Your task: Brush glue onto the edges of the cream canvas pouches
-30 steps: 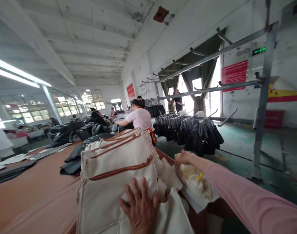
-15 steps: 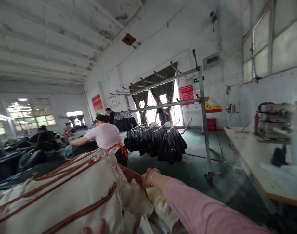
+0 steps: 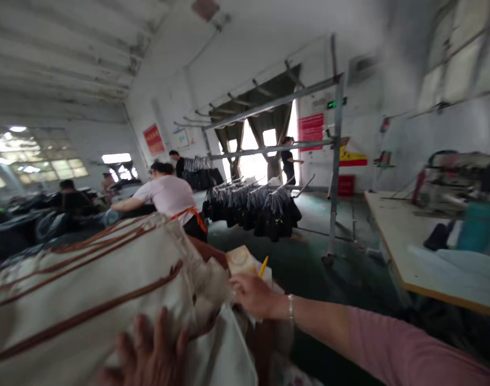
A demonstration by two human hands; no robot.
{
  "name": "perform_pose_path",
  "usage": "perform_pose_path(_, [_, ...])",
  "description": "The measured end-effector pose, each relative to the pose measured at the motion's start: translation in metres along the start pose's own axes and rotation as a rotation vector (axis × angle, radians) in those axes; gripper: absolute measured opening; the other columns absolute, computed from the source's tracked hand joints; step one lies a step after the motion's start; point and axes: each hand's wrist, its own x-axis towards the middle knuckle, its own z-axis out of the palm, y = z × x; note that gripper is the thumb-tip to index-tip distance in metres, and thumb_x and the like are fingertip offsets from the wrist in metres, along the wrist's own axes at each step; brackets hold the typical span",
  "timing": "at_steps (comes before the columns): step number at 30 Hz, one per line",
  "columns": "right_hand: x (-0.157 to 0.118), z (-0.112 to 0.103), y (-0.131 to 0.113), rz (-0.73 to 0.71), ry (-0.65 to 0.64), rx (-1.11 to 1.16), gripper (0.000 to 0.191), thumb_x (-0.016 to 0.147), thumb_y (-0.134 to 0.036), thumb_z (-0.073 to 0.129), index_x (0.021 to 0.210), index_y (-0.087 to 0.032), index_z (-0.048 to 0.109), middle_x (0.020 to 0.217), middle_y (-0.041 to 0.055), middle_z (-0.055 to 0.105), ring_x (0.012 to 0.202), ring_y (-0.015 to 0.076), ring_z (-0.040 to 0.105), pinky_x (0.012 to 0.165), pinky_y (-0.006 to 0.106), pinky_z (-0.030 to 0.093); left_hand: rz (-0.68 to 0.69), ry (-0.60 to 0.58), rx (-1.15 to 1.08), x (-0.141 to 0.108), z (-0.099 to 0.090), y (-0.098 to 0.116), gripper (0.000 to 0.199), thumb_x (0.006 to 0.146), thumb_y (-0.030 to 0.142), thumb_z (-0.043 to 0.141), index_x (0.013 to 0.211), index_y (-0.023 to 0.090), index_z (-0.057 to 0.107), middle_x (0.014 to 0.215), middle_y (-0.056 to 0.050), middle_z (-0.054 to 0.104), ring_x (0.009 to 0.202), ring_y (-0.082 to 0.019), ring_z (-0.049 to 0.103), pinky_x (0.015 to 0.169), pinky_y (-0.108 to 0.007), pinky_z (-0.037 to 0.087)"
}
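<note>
A pile of cream bags with brown straps and trim fills the lower left. My left hand lies on the front bag, fingers spread. At the right end of the pile, my right hand, with a bracelet at the wrist, has its fingers curled on the edge of a cream bag. Blur and the hand itself hide the exact grip. Just beyond this hand, a yellow pen-like stick stands up by a pale, paper-like piece.
A metal rack holds several black bags ahead. One co-worker in a pale top leans over dark bags at left; another person stands by the curtained doorway. On the right is a table with a sewing machine.
My right hand has come nearer and lower along the pile's end, uncovering the yellow stick. More of my left hand shows on the front bag. The view has tipped down slightly.
</note>
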Motion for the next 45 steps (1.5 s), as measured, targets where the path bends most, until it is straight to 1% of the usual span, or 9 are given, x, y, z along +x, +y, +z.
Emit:
perform_pose_path(4, [-0.088,0.040,0.036,0.200,-0.040,0.421,0.032,0.093,-0.028,0.047,0.121,-0.017,0.059,0.089,0.0050,0.070,0.077,0.0193,0.070,0.062,0.028,0.054,0.041,0.044,0.167,-0.026,-0.001,-0.024,0.055,0.098,0.046,0.047,0.146,0.020,0.049,0.161,-0.020,0.034,0.150,-0.043,0.022,0.115,-0.069,0.015])
perform_pose_path(8, [-0.134,0.061,0.052,0.364,-0.066,0.616,0.035,0.087,-0.036,0.056,0.116,-0.018,0.060,0.093,0.0056,0.069,0.080,0.0219,0.069,0.057,0.029,0.054,0.146,0.008,0.178,-0.036,-0.016,-0.046,0.039,0.099,0.034,0.049,0.133,0.019,0.060,0.150,-0.016,0.051,0.144,-0.035,0.038,0.116,-0.057,0.028])
perform_pose_path(15, [-0.101,0.071,0.045,0.282,0.011,0.455,0.041,0.085,-0.038,0.065,0.121,-0.018,0.061,0.099,0.0081,0.070,0.085,0.0227,0.067,0.074,0.033,0.053,0.223,0.005,0.248,-0.053,-0.035,-0.046,0.032,0.097,0.030,0.053,0.125,0.017,0.063,0.132,-0.013,0.066,0.131,-0.032,0.053,0.117,-0.053,0.029])
perform_pose_path(22, [-0.078,0.075,0.024,0.223,0.042,0.452,0.022,0.084,-0.029,0.067,0.103,-0.019,0.071,0.090,0.0046,0.070,0.082,0.0225,0.064,0.076,0.033,0.050,0.356,-0.100,0.103,-0.047,-0.022,0.017,0.033,0.098,0.036,0.053,0.123,0.017,0.062,0.122,-0.013,0.070,0.118,-0.027,0.062,0.108,-0.043,0.042])
perform_pose_path(27, [-0.105,0.032,0.004,0.039,0.016,0.766,0.018,0.089,-0.038,0.068,0.097,-0.022,0.073,0.091,0.0020,0.067,0.085,0.0202,0.062,0.081,0.031,0.049,0.268,-0.349,-0.045,-0.022,-0.027,0.055,0.048,0.096,0.046,0.054,0.134,0.016,0.056,0.129,-0.014,0.066,0.117,-0.030,0.060,0.103,-0.044,0.044])
perform_pose_path(34, [-0.137,-0.016,0.017,0.253,-0.305,1.147,0.039,0.081,-0.054,0.078,0.091,-0.018,0.069,0.079,0.0012,0.064,0.069,0.0156,0.058,0.065,0.027,0.047,0.018,-0.932,-0.546,-0.030,-0.054,0.078,0.042,0.098,0.053,0.046,0.093,0.017,0.067,0.081,-0.001,0.067,0.074,-0.015,0.058,0.065,-0.021,0.043])
perform_pose_path(37, [-0.115,-0.034,0.050,0.365,-0.225,1.031,0.046,0.077,-0.057,0.080,0.094,-0.016,0.066,0.077,0.0018,0.064,0.061,0.0126,0.057,0.055,0.023,0.046,-0.066,-0.981,-0.631,-0.048,-0.061,0.077,0.036,0.097,0.050,0.049,0.096,0.018,0.068,0.086,-0.001,0.068,0.081,-0.016,0.060,0.070,-0.020,0.045])
perform_pose_path(39, [-0.083,-0.045,0.079,0.490,0.030,0.954,0.049,0.074,-0.060,0.080,0.089,-0.018,0.061,0.067,-0.0031,0.057,0.048,0.0070,0.044,0.040,0.017,0.034,-0.091,-0.993,-0.649,-0.057,-0.062,0.074,0.033,0.097,0.046,0.051,0.101,0.020,0.070,0.090,-0.001,0.070,0.085,-0.017,0.062,0.074,-0.021,0.046])
perform_pose_path(45, [0.004,-0.035,0.132,0.585,-0.013,0.853,0.051,0.070,-0.059,0.085,0.076,-0.019,0.054,0.050,-0.0071,0.047,0.033,0.0033,0.026,0.029,0.015,0.019,-0.029,-0.885,-0.548,-0.046,-0.064,0.053,0.036,0.096,0.047,0.051,0.090,0.019,0.073,0.087,-0.004,0.067,0.080,-0.016,0.062,0.074,-0.023,0.047])
